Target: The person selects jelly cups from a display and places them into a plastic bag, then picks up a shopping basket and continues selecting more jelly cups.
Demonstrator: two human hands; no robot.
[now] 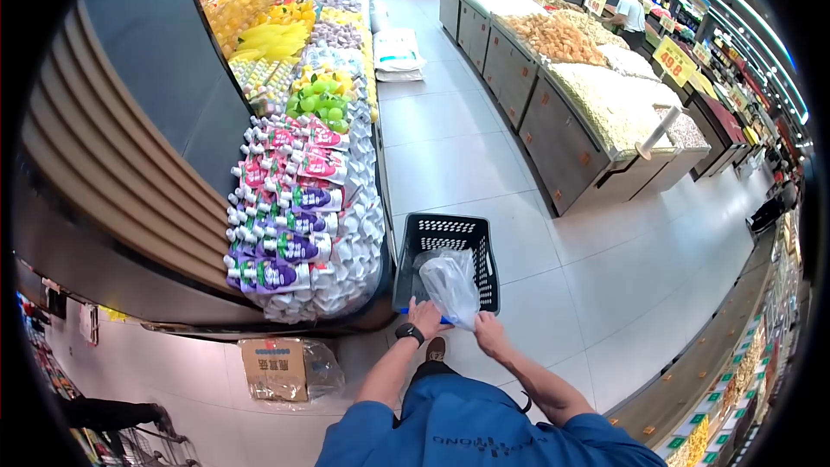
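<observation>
The plastic bag (451, 284) is clear and crumpled. It stands in the near half of the black basket (446, 230), and its lower end reaches over the basket's near rim toward us.

Our right hand (489, 329) holds the bag's near right corner, with the fingers pressed together on the film. Our left hand (424, 315) lies at the bag's near left edge, fingers curled. A blue bar (405, 311) runs under that hand (only short pieces of it show). We cannot tell whether the curled fingers clamp the bag or the bar. A dark watch (409, 333) sits on the left wrist.

The basket rests on the pale tiled floor (467, 156), just right of a sloped display. One shoe (436, 349) shows below the hands.

The display carries rows of spouted pouches (290, 233) in purple and pink. Green and yellow packs (320, 99) lie farther along it. A cardboard box (274, 368) in clear wrap stands at the foot of the display, to our left.

Across the aisle, bulk bins (596, 95) hold loose goods under yellow price signs (673, 59). White sacks (398, 54) lie on the floor farther up the aisle. Another person (631, 15) stands behind the far bins.
</observation>
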